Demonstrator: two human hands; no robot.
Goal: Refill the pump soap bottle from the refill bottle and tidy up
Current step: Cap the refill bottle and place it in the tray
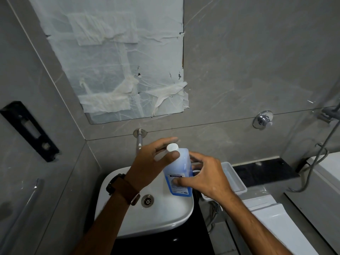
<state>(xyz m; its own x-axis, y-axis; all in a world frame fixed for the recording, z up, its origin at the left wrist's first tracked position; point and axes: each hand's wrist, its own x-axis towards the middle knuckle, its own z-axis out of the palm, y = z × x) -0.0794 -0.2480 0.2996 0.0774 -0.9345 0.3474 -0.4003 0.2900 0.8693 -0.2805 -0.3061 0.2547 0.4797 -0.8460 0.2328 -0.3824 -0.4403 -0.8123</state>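
Fingers of the left hand (154,159) were curled around the white cap (172,147) of the refill bottle (177,172), the thumb tip pressed just below the cap at the bottle's shoulder and the other fingers reaching behind it. On that wrist sat a dark watch on a brown strap (123,188). The right hand (206,177) came in from the other side, its thumb lying across the blue-and-white label and its fingers bent around the far side of the body, so both hands had hold of the same bottle.

That bottle was translucent, pale blue and tilted a little, its cap leaning toward the left hand. It was held above the right part of the white sink (128,218), whose round metal drain (147,200) showed below and to the left of it. Behind the hands a metal spout (139,138) came out of the grey tiled wall. To the right of the sink lay a white tray (237,179), partly hidden by the right hand. Higher up, a wall panel was covered with wrinkled taped paper (119,61).
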